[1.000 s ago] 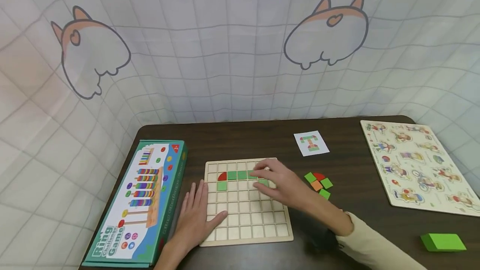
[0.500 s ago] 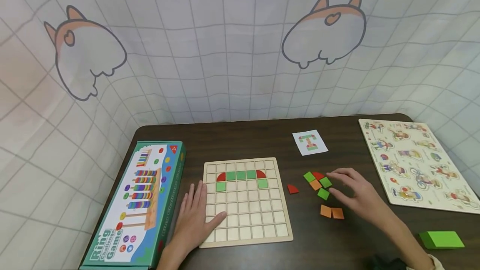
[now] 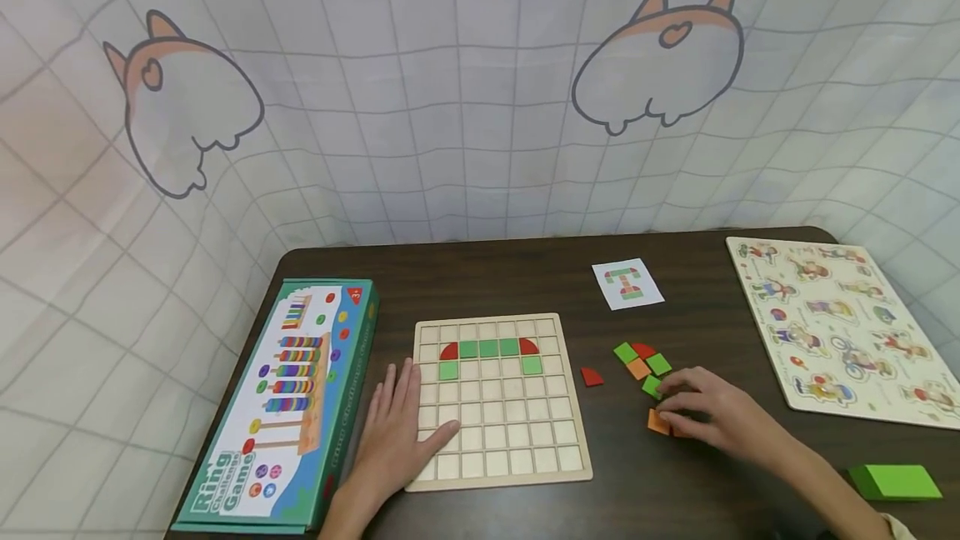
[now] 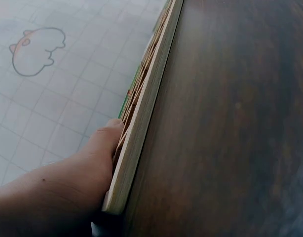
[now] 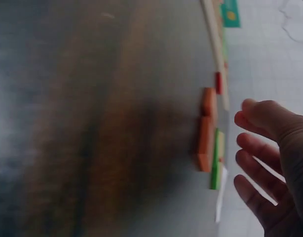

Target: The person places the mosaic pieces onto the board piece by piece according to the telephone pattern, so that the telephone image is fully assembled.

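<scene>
A wooden grid board [image 3: 480, 440] lies on the dark table. Along its upper rows sit green squares [image 3: 489, 348] in a line, red quarter-circles [image 3: 528, 346] at both ends, and a green square below each end. My left hand [image 3: 393, 423] rests along the board's left edge, fingers extended and thumb on the grid; the left wrist view shows that thumb [image 4: 112, 128] at the rim. My right hand [image 3: 712, 411] hovers over two orange squares [image 3: 657, 422], partly covering them, with its fingers loosely bent. In the right wrist view the fingers hold nothing and stay apart from the orange squares [image 5: 204, 143].
A loose red quarter-circle [image 3: 592, 377] lies right of the board, near a cluster of green, red and orange tiles [image 3: 638, 368]. A pattern card [image 3: 628, 283] is behind. A boxed ring game [image 3: 277, 407], picture puzzle board [image 3: 847, 323] and green block [image 3: 896, 482] flank the area.
My right hand has left the board's upper right, where a red quarter-circle now shows, swung to the loose tiles, then shifted nearer the orange squares. The left hand stays put.
</scene>
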Motion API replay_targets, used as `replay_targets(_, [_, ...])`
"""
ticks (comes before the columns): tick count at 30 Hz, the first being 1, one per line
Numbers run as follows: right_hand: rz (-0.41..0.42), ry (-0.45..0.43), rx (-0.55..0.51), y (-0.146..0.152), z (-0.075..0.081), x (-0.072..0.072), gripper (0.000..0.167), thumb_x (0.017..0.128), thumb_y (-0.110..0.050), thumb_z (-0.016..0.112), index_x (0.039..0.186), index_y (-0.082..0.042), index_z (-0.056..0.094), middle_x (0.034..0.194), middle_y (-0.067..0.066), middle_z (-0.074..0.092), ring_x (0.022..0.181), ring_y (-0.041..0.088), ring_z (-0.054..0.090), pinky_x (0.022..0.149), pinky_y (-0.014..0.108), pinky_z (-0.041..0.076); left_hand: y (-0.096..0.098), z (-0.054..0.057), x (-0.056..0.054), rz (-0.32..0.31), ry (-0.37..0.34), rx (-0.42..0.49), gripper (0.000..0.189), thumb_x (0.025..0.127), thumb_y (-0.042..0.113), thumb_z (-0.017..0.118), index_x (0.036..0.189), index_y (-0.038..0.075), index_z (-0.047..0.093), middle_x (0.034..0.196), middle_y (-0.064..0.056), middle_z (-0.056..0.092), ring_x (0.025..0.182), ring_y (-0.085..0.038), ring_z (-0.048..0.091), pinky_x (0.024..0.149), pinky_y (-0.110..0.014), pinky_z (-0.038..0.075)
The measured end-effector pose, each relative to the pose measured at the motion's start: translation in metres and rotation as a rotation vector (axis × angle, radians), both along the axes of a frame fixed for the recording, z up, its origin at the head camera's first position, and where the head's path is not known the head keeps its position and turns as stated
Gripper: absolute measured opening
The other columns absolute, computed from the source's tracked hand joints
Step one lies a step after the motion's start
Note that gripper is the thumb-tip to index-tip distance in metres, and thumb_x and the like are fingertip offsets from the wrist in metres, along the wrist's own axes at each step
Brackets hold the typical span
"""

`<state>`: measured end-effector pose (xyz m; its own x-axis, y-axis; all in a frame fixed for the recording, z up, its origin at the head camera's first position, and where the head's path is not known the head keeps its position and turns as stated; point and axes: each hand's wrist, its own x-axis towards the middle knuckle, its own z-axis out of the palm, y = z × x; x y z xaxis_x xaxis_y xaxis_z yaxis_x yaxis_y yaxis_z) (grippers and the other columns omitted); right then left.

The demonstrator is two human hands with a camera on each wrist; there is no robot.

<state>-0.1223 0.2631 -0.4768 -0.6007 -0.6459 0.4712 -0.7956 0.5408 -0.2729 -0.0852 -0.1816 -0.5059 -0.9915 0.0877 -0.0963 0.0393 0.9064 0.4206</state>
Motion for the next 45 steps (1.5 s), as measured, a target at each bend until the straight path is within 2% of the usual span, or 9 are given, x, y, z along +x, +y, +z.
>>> replay_targets(3, [-0.002,-0.002,0.044,-0.001,-0.001,0.004,0.022,0.07,-0.018,0.085,0.084,-0.029,0.073,0.099,-0.009,0.063,0.089,0.003,0.055,0.076,0.006,0.043,0.0,0.0,0.0,0.001,-0.005,-0.002,0.107,0.083,0.076,0.048,0.157,0.008,0.009,0.166,-0.008,0.006,0.153,-0.031,-0.002,0.123,-0.053,0.006])
replay_targets(6, [-0.003,0.007,0.066,-0.002,-0.004,0.007,0.023,0.07,-0.021,0.086,0.084,-0.03,0.071,0.097,-0.012,0.063,0.086,-0.001,0.053,0.071,0.007,0.043,0.001,-0.001,0.0,0.0,-0.009,-0.003,0.107,0.083,0.075,0.048,0.157,0.009,0.008,0.166,-0.007,0.005,0.153,-0.031,-0.003,0.123,-0.052,0.005])
replay_targets(13, [-0.041,0.041,0.103,-0.003,-0.009,0.017,0.024,0.072,-0.029,0.085,0.086,-0.031,0.066,0.098,-0.014,0.061,0.085,-0.001,0.052,0.069,0.009,0.044,0.002,0.001,0.0,0.004,-0.01,0.003,0.106,0.083,0.074,0.049,0.157,0.009,0.009,0.166,-0.008,0.006,0.153,-0.032,-0.002,0.123,-0.053,0.005])
replay_targets(18, [-0.039,0.053,0.098,-0.003,-0.009,0.016,0.025,0.072,-0.024,0.084,0.09,-0.028,0.068,0.096,-0.013,0.061,0.083,-0.002,0.05,0.066,0.009,0.042,0.001,0.003,-0.004,0.002,-0.011,-0.003,0.107,0.083,0.076,0.048,0.157,0.009,0.008,0.166,-0.008,0.006,0.153,-0.032,-0.002,0.123,-0.054,0.006])
replay_targets(22, [-0.009,0.058,0.065,-0.008,-0.007,0.008,0.026,0.072,-0.019,0.084,0.093,-0.025,0.07,0.097,-0.012,0.061,0.085,-0.002,0.05,0.069,0.009,0.043,-0.001,0.004,-0.007,0.006,0.005,-0.012,0.107,0.083,0.076,0.048,0.157,0.009,0.009,0.165,-0.008,0.007,0.153,-0.032,-0.001,0.123,-0.053,0.006])
replay_targets(26, [0.022,0.081,-0.003,-0.028,0.0,-0.003,0.028,0.07,-0.016,0.085,0.095,-0.021,0.071,0.098,-0.009,0.062,0.087,0.001,0.053,0.073,0.011,0.046,-0.001,0.002,-0.006,-0.002,0.015,0.004,0.106,0.084,0.075,0.048,0.157,0.008,0.011,0.165,-0.009,0.009,0.153,-0.033,0.0,0.122,-0.054,0.007])
replay_targets(35, [0.238,0.16,-0.038,-0.126,0.009,-0.036,0.023,0.078,-0.019,0.081,0.1,-0.016,0.073,0.098,-0.004,0.067,0.088,0.008,0.059,0.072,0.015,0.051,-0.001,-0.003,0.003,0.006,0.008,0.028,0.104,0.084,0.074,0.05,0.156,0.007,0.014,0.165,-0.01,0.012,0.153,-0.034,0.003,0.122,-0.054,0.008])
replay_targets(39, [0.279,0.174,-0.016,-0.161,0.008,-0.053,0.022,0.077,-0.02,0.081,0.098,-0.017,0.073,0.095,-0.005,0.068,0.086,0.007,0.059,0.071,0.014,0.052,0.001,-0.003,0.001,0.009,0.001,0.017,0.105,0.084,0.076,0.047,0.156,0.008,0.013,0.165,-0.01,0.011,0.153,-0.033,0.002,0.123,-0.053,0.007])
replay_targets(45, [0.296,0.158,-0.007,-0.186,0.003,-0.068,0.02,0.074,-0.018,0.083,0.091,-0.016,0.073,0.091,-0.004,0.067,0.083,0.008,0.059,0.07,0.016,0.052,0.001,-0.001,0.0,0.005,-0.002,0.004,0.105,0.084,0.077,0.045,0.156,0.008,0.012,0.165,-0.009,0.008,0.153,-0.032,0.0,0.123,-0.053,0.007])
